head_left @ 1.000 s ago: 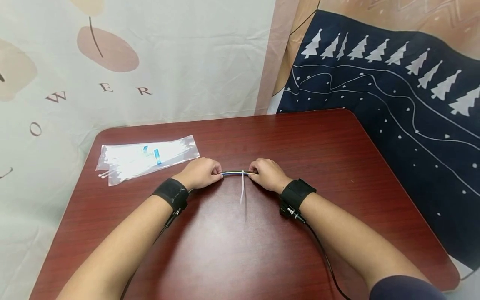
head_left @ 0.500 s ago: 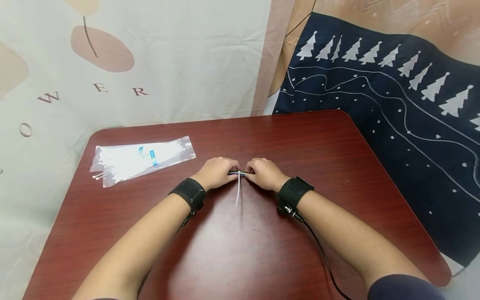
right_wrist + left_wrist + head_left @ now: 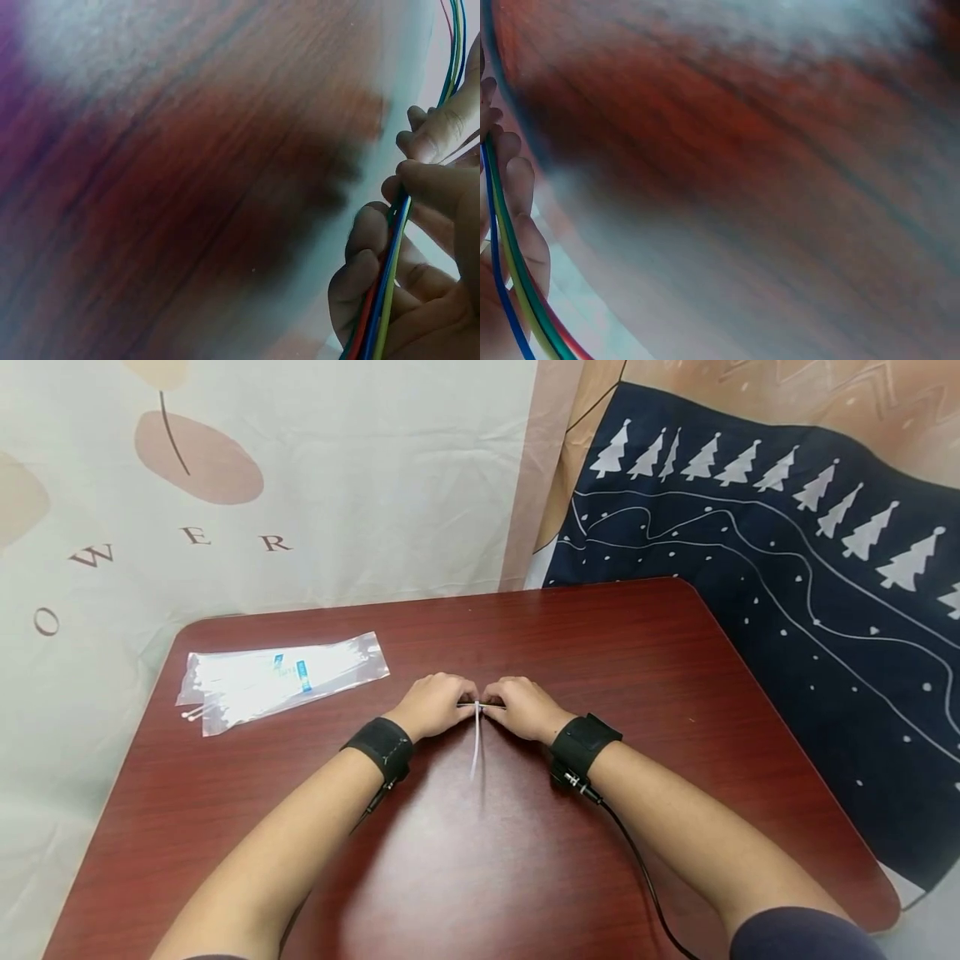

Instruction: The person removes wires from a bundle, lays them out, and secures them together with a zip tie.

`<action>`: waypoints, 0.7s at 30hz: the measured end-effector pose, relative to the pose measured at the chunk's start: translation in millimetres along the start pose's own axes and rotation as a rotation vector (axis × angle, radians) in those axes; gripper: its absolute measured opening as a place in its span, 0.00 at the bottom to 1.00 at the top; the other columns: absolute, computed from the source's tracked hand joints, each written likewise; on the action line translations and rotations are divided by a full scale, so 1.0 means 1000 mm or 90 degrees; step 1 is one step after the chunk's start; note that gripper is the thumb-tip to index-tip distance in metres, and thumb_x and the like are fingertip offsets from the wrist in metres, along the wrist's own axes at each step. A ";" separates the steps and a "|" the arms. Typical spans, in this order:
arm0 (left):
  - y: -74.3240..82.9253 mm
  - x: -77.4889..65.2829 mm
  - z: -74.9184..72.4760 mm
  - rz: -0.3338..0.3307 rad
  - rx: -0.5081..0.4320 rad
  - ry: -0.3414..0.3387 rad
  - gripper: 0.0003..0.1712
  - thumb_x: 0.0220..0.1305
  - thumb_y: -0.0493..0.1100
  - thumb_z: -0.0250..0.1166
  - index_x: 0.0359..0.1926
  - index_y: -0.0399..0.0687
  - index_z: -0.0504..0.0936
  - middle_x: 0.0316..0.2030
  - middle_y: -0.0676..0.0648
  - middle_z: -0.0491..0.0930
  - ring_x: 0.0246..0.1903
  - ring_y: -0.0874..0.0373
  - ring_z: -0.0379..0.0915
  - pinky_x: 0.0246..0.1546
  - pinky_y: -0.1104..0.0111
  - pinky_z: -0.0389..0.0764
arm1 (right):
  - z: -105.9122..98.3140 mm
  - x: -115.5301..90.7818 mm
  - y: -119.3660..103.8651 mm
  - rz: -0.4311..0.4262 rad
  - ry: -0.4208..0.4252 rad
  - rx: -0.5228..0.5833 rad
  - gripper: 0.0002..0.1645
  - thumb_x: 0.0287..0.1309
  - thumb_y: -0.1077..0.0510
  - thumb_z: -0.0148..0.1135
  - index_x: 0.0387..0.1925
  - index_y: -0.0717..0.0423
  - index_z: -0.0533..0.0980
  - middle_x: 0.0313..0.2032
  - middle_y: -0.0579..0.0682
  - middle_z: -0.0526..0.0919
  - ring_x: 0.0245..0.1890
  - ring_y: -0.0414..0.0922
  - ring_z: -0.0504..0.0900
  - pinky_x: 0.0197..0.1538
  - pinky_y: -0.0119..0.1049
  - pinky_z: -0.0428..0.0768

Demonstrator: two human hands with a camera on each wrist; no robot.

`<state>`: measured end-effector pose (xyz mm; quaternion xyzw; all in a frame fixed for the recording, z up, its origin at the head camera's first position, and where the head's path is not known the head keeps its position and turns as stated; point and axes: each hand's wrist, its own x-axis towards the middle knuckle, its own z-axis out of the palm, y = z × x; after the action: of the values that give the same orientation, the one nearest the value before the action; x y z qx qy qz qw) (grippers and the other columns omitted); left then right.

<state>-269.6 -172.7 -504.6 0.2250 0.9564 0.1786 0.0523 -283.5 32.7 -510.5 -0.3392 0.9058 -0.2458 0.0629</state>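
A thin bundle of coloured wires [image 3: 388, 281], red, blue, yellow and green, runs between both hands. My left hand [image 3: 435, 704] pinches it just left of a white cable tie [image 3: 476, 739], my right hand [image 3: 525, 706] just right of it. Looped round the bundle, the tie lets its long tail hang toward me over the table. Seen from the left wrist, loose wires [image 3: 514, 262] pass along the curled fingers [image 3: 522, 184]. The right wrist view has the two thumbs almost meeting over the bundle. Most of the tie's head is hidden between the fingertips.
Two overlapping clear plastic bags [image 3: 330, 668] of white cable ties lie at the table's back left. A dark red wooden table [image 3: 600, 643] is under my hands. A black cable [image 3: 637, 860] trails from the right wrist strap [image 3: 585, 745].
My left hand has slid right along the wires, close up to the cable tie. The right hand has edged left, so the stretch of bundle between them is much shorter.
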 end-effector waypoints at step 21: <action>-0.051 -0.021 0.006 -0.058 -0.003 0.092 0.08 0.71 0.53 0.70 0.40 0.59 0.91 0.34 0.56 0.90 0.36 0.56 0.85 0.41 0.51 0.84 | -0.012 -0.002 0.007 0.109 -0.017 0.004 0.08 0.78 0.60 0.66 0.46 0.59 0.88 0.44 0.57 0.92 0.45 0.53 0.89 0.53 0.50 0.86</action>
<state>-270.5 -222.9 -528.9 0.1675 0.9665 0.1944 -0.0079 -289.1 43.0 -503.5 -0.2639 0.9298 -0.2377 0.0966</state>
